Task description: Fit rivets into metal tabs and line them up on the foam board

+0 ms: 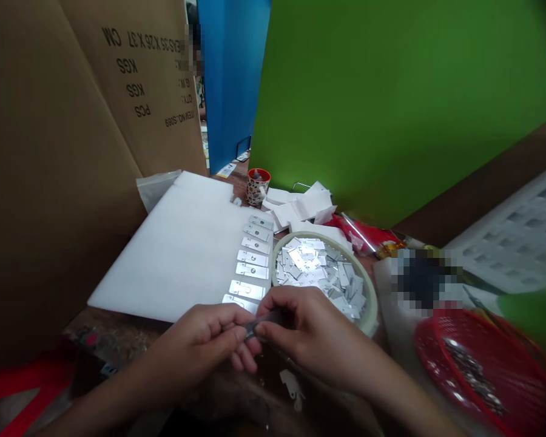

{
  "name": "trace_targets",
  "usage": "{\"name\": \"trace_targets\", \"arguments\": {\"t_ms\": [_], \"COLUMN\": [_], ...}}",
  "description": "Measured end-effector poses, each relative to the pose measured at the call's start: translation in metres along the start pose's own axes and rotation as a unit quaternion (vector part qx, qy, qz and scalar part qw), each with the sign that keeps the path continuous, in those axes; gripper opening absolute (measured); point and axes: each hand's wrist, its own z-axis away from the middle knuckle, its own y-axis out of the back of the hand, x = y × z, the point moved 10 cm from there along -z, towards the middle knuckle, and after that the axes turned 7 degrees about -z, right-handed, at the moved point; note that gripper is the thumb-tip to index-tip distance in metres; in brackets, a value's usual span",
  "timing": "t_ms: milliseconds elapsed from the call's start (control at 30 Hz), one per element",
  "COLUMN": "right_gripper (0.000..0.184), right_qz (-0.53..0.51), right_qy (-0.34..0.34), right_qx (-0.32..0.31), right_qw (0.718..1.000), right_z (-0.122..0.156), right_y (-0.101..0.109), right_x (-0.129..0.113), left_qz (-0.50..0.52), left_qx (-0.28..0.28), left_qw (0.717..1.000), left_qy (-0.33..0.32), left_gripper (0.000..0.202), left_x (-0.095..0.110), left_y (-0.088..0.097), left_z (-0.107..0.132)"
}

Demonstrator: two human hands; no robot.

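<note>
My left hand [204, 343] and my right hand [304, 331] meet at the table's near edge, both pinched on one small metal plate [260, 324] held between their fingertips. Just beyond them a row of several flat metal plates [251, 261] lies along the right edge of a white foam sheet [182, 249]. A pale round bowl [370, 290] heaped with the same small metal plates stands right behind my right hand.
A red basket [505, 370] with small metal parts sits at the right. Behind the bowl lie white folded pieces [300, 206] and a patterned cup [258, 185]. Cardboard boxes [73, 121] wall the left, a green board [391, 103] the back. A white grid tray [519, 237] lies far right.
</note>
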Motion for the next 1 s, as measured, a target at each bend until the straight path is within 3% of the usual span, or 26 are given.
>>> {"name": "trace_targets", "arguments": {"t_ms": [133, 200, 467, 567, 667, 833, 900, 1000], "right_gripper": [0.004, 0.004, 0.007, 0.01, 0.012, 0.015, 0.015, 0.014], "right_qz": [0.06, 0.056, 0.052, 0.098, 0.183, 0.294, 0.312, 0.318], "right_qy": [0.09, 0.12, 0.131, 0.136, 0.158, 0.188, 0.175, 0.154], "right_qx": [0.044, 0.043, 0.031, 0.031, 0.043, 0.067, 0.082, 0.102], "right_qw": [0.993, 0.99, 0.989, 0.985, 0.969, 0.935, 0.93, 0.93], "right_z": [-0.016, -0.022, -0.025, -0.038, -0.06, -0.088, -0.093, -0.093], "right_y": [-0.005, -0.011, -0.022, -0.026, -0.035, -0.057, -0.059, -0.058], "right_x": [-0.033, -0.045, -0.053, -0.055, -0.063, -0.071, -0.069, -0.066], "left_qz": [-0.007, -0.022, -0.05, -0.104, -0.237, -0.416, -0.428, -0.416], "left_qx": [0.079, 0.092, 0.07, 0.094, 0.14, 0.281, 0.306, 0.306], "left_qw": [0.997, 0.996, 0.996, 0.99, 0.962, 0.864, 0.85, 0.856], "left_qy": [0.014, 0.004, 0.002, 0.007, 0.005, 0.032, 0.031, 0.026], "left_gripper": [0.012, 0.013, 0.019, 0.02, 0.024, 0.031, 0.034, 0.034], "left_x": [0.001, 0.005, 0.006, 0.004, 0.005, 0.005, 0.004, 0.002], "left_y": [0.04, 0.054, 0.058, 0.071, 0.098, 0.153, 0.162, 0.161], "left_z": [0.014, 0.022, 0.029, 0.024, 0.023, 0.047, 0.055, 0.056]}}
